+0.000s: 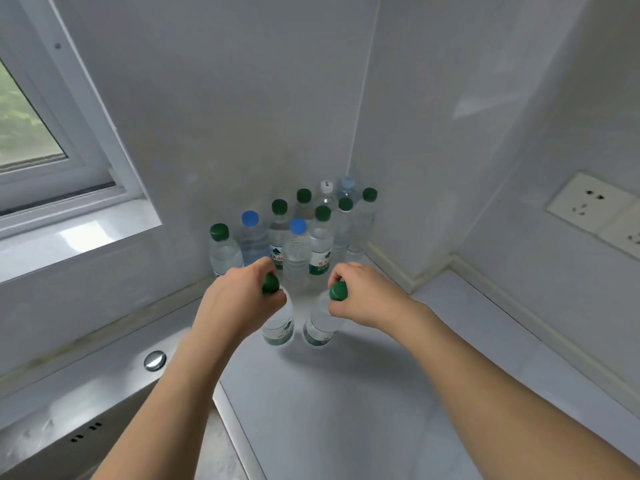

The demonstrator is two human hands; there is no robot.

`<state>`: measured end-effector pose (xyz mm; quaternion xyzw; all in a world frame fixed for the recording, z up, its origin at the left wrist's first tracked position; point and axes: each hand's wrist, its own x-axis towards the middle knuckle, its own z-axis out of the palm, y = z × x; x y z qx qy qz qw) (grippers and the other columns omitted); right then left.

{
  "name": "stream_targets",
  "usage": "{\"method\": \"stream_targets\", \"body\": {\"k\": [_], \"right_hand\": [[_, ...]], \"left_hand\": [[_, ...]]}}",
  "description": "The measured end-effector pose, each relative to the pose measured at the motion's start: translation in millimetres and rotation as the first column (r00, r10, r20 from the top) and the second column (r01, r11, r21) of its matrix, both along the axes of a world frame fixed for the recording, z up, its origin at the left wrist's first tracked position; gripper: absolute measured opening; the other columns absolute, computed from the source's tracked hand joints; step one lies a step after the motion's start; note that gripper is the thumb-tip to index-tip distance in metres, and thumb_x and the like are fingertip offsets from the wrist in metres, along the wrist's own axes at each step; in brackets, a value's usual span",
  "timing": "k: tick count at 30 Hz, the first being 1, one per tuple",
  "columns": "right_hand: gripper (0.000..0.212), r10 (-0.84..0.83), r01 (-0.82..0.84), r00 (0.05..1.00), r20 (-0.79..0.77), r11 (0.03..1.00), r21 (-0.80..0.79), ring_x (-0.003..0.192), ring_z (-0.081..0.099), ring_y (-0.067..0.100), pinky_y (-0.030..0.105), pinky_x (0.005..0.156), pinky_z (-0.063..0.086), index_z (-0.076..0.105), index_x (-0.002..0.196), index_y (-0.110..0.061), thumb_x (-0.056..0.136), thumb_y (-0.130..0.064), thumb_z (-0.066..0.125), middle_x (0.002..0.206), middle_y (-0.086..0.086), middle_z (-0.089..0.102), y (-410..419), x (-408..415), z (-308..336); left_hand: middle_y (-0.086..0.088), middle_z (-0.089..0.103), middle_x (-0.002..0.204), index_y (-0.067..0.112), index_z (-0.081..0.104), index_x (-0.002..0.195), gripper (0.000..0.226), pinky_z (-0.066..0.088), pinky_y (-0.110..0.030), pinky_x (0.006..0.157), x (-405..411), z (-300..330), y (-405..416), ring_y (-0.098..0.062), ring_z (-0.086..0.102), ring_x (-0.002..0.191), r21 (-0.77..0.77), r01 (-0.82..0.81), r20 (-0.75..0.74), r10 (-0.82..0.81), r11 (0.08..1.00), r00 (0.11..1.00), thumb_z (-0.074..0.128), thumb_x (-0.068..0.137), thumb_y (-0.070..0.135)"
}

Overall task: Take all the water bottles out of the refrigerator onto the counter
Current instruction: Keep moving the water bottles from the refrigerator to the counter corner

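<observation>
My left hand (pixel 239 299) grips the neck of a green-capped water bottle (pixel 278 329), which stands upright at the counter (pixel 363 393). My right hand (pixel 367 296) grips the neck of a second green-capped water bottle (pixel 320 327) beside it. Both bottles are clear with green labels. Just behind them, in the corner of the counter, stands a cluster of several water bottles (pixel 298 237) with green, blue and white caps. The refrigerator is out of view.
A steel sink (pixel 114 393) with a round button (pixel 154 361) lies left of the counter. A window (pixel 31 133) with a white sill is at the upper left. Wall sockets (pixel 595 209) sit on the right wall. Walls close the corner behind the bottles.
</observation>
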<state>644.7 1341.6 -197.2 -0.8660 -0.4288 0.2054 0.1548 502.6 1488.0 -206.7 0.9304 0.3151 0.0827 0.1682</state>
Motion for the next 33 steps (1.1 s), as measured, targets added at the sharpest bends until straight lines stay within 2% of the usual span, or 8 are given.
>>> {"method": "stream_targets", "body": {"k": [5,8,13,17,26,30,33], "right_hand": [[0.027,0.07,-0.07,0.998,-0.002,0.998,-0.004,0.094,0.048,0.016,0.029,0.076,0.041,0.055,0.102,-0.018,0.077,-0.021,0.065,0.105,-0.002,0.051,64,13,-11],[0.029,0.093,-0.093,0.996,-0.001,0.996,-0.016,0.096,0.051,0.019,0.033,0.081,0.046,0.056,0.106,-0.016,0.078,-0.02,0.064,0.108,0.001,0.052,98,21,-17],[0.029,0.116,-0.115,0.993,0.02,0.993,-0.038,0.093,0.05,0.021,0.032,0.073,0.043,0.053,0.109,-0.016,0.081,-0.02,0.061,0.104,0.001,0.048,138,27,-23],[0.031,0.162,-0.159,0.984,0.081,0.987,-0.038,0.096,0.049,0.02,0.028,0.071,0.035,0.053,0.115,-0.014,0.085,-0.02,0.059,0.113,0.004,0.048,155,25,-25],[0.034,0.137,-0.135,0.981,0.134,0.991,-0.022,0.106,0.052,0.027,0.027,0.077,0.036,0.05,0.125,-0.017,0.092,-0.022,0.057,0.123,0.007,0.046,163,19,-28],[0.047,0.098,-0.102,0.988,0.121,0.994,0.03,0.113,0.052,0.029,0.03,0.086,0.041,0.042,0.136,-0.018,0.092,-0.022,0.059,0.134,0.008,0.042,156,15,-36],[0.072,0.063,-0.063,0.998,0.003,0.996,0.06,0.122,0.051,0.024,0.037,0.1,0.043,0.021,0.149,-0.027,0.09,-0.029,0.063,0.147,0.004,0.034,137,17,-37]], "left_hand": [[-0.002,0.06,0.078,0.028,0.048,0.096,0.017,0.042,-0.03,0.056,6,-20,47,-0.032,0.056,0.07,0.007,0.0,-0.029,0.0,1.0,1.0,0.055,0.081,0.033],[0.0,0.062,0.082,0.029,0.046,0.099,0.018,0.042,-0.031,0.059,9,-34,66,-0.029,0.055,0.071,-0.026,0.021,0.006,-0.021,0.999,1.0,0.055,0.083,0.032],[0.001,0.063,0.087,0.024,0.048,0.103,0.021,0.043,-0.033,0.064,16,-43,87,-0.026,0.055,0.076,-0.086,0.05,0.069,-0.044,0.995,0.997,0.057,0.084,0.027],[-0.001,0.06,0.089,0.021,0.049,0.107,0.023,0.037,-0.032,0.063,18,-44,95,-0.028,0.053,0.079,-0.025,0.064,0.1,-0.061,0.998,0.993,0.056,0.086,0.026],[-0.003,0.058,0.091,0.018,0.047,0.104,0.02,0.035,-0.033,0.064,17,-46,95,-0.03,0.053,0.08,-0.058,0.027,0.111,-0.021,0.998,0.994,0.053,0.087,0.026],[-0.003,0.054,0.088,0.02,0.044,0.103,0.018,0.033,-0.033,0.061,16,-48,92,-0.031,0.052,0.077,-0.089,-0.012,0.111,0.022,0.996,0.994,0.052,0.087,0.026],[-0.004,0.048,0.083,0.019,0.037,0.096,0.015,0.032,-0.032,0.058,20,-43,89,-0.032,0.048,0.07,-0.092,-0.008,0.058,0.013,0.996,0.998,0.049,0.088,0.023]]}}
